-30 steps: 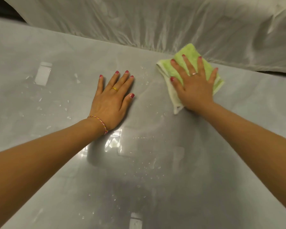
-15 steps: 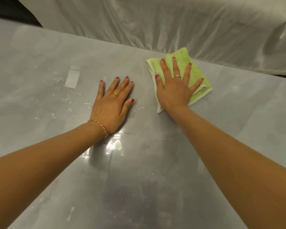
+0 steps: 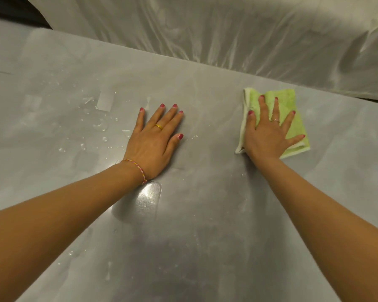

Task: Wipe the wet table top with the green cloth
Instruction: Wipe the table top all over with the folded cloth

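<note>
Red nails; gold ring [image 3: 159, 126]; woven bracelet [image 3: 138, 170]; bare forearms.

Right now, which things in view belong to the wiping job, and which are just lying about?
Part of the job:
- green cloth, pressed flat under the right hand
- table top, with water droplets near the left hand
- left hand, resting flat on the table

Just there:
- pale draped sheet behind the table

No legible text or labels

folded green cloth [image 3: 289, 101] flat on wet table top [image 3: 205, 214]
</note>
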